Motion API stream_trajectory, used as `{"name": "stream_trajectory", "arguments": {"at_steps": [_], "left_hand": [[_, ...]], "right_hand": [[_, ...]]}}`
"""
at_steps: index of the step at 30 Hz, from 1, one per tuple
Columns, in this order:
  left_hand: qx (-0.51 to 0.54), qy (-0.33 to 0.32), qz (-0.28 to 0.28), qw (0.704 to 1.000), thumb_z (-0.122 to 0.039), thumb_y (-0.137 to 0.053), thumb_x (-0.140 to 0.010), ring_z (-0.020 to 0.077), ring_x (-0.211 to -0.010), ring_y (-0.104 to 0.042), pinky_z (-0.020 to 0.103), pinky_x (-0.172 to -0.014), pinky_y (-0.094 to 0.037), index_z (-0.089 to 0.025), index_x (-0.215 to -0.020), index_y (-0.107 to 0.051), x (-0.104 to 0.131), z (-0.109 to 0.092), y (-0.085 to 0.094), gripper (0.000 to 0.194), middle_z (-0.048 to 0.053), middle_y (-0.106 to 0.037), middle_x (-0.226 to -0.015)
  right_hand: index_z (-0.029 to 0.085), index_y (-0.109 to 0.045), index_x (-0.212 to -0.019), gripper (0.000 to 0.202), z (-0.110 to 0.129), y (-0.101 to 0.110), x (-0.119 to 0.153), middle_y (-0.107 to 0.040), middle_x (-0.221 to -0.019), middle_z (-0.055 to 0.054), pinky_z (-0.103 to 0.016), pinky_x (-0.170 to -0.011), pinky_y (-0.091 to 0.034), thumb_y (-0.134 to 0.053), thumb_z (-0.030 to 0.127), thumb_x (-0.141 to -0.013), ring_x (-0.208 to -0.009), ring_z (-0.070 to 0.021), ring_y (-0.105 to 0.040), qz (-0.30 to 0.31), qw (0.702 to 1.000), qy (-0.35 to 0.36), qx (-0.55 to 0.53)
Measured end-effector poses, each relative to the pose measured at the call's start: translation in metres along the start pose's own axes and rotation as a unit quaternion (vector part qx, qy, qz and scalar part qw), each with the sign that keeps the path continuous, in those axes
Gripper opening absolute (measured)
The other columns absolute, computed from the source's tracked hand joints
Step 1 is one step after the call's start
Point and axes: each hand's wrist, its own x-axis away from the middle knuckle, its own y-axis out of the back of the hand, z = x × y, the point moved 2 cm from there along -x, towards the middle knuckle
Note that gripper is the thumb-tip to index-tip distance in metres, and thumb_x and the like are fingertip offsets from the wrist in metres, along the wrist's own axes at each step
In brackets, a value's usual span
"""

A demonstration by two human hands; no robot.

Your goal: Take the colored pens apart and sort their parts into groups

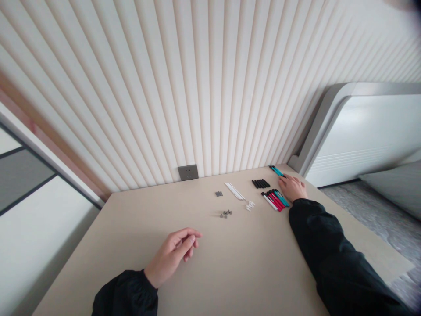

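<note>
My left hand point(176, 252) hovers over or rests on the near-middle table, fingers loosely bent and partly apart, holding nothing visible. At the far right, my right hand point(294, 188) has its thumb and fingertips closed at the near end of a blue pen barrel point(277, 170); the grip is partly hidden. Just left of that hand lies a row of white, red and blue pen barrels point(275, 199) with black ends. Behind the row are several short black tubes point(261, 183). Thin white rods point(234, 191), small white pieces point(250, 205) and metal cone tips point(225, 213) lie further left.
A small cluster of grey bits point(219, 193) lies on the beige table point(131, 228). The ribbed wall point(197, 87) with a dark socket point(188, 172) borders the back. A bed headboard point(365, 127) and pillow point(401, 184) stand to the right.
</note>
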Motion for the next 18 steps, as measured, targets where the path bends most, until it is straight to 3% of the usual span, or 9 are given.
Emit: {"name": "stream_trajectory", "arguments": {"at_steps": [13, 18], "left_hand": [[0.001, -0.006, -0.005, 1.000, -0.044, -0.052, -0.089, 0.0118, -0.061, -0.049, 0.023, -0.052, -0.040, -0.012, -0.102, -0.064, -0.0005, 0.0007, -0.0002, 0.036, 0.004, -0.056, -0.077], [0.001, -0.002, -0.002, 1.000, -0.043, -0.052, -0.089, 0.0119, -0.061, -0.049, 0.023, -0.052, -0.040, -0.013, -0.103, -0.063, -0.0002, 0.0001, 0.0000, 0.036, 0.004, -0.057, -0.078]], "right_hand": [[0.029, -0.057, -0.124, 0.042, 0.0037, 0.0023, 0.0010, -0.048, -0.138, -0.004, -0.047, -0.097, -0.033, -0.032, 0.043, -0.093, -0.121, -0.0286, -0.042, 0.006, 1.000, 0.003, 0.004], [0.025, -0.048, -0.133, 0.047, 0.0023, 0.0007, 0.0003, -0.048, -0.138, -0.006, -0.048, -0.099, -0.032, -0.033, 0.044, -0.092, -0.122, -0.0285, -0.042, -0.001, 1.000, -0.001, -0.009]]}}
